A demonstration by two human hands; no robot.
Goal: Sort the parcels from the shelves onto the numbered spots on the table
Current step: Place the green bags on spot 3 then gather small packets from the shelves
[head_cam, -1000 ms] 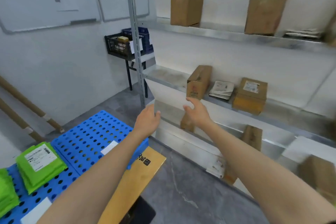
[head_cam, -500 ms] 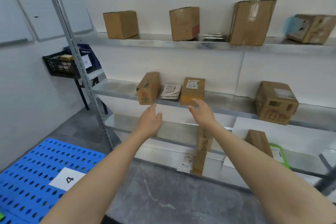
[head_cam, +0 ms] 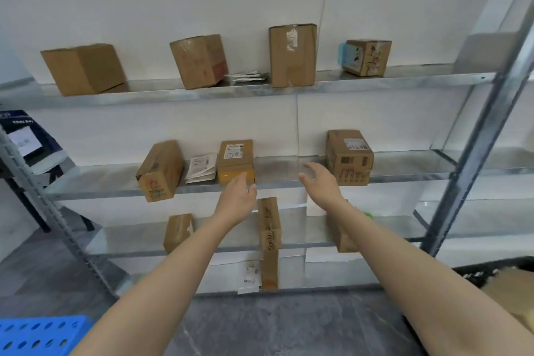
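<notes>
Both hands are out toward the middle shelf (head_cam: pixel 404 167), nothing held. Left hand (head_cam: pixel 237 199): fingers loosely spread, tips overlapping the lower right corner of the small labelled box (head_cam: pixel 235 160); can't tell if they touch. Right hand (head_cam: pixel 320 182): fingers open, motion-blurred, over bare shelf between that box and the bigger taped box (head_cam: pixel 348 157). My read: reach in progress, small box the likely target, its label facing up and readable for sorting. All parcels sit on the shelves; a flat mailer (head_cam: pixel 200 167) lies just beside the small box, a tilted carton (head_cam: pixel 160 170) further left. Only a corner of the blue perforated desk (head_cam: pixel 37 332) shows; numbered spots are out of frame.
</notes>
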